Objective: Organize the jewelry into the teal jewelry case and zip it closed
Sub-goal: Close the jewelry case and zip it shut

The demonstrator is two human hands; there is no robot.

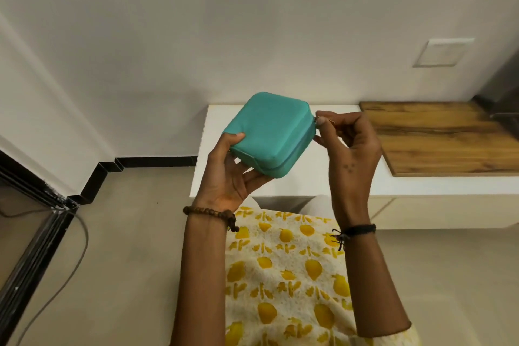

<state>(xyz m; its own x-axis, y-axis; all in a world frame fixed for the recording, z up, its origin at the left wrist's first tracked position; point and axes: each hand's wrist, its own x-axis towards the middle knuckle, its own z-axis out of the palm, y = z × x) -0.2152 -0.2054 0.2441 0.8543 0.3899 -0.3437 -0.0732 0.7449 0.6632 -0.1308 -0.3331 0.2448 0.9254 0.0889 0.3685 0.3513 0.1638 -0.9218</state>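
The left hand (229,177) cradles the teal jewelry case (271,132) in a curled grip, held above the white bench (309,177). The right hand (346,139) pinches the zipper pull (318,120) at the far corner. Risk: pulling at an angle may jam the slider there.

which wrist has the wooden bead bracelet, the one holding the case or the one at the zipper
The left hand, gripping the teal case from below, wears the brown bead bracelet. The right hand, pinching at the zipper corner, wears a black thread band instead.
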